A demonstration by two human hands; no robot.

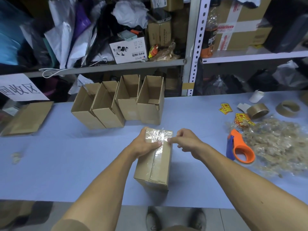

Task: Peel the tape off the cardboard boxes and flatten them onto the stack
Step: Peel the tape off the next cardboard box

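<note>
A sealed cardboard box (155, 165) lies lengthwise on the blue table (66, 164), with clear tape (159, 139) along its top seam. My left hand (144, 144) grips the box's far left end, thumb pressed on the top beside the seam. My right hand (184, 140) pinches the tape's edge at the far right corner of the box. A flattened cardboard stack (28, 118) lies at the table's left edge.
Several open boxes (120, 104) stand in a row at the back of the table. To the right lie an orange tape dispenser (240, 147), a pile of peeled tape (280, 145), tape rolls (257, 110) and yellow stickers (225, 108). Cluttered shelves rise behind.
</note>
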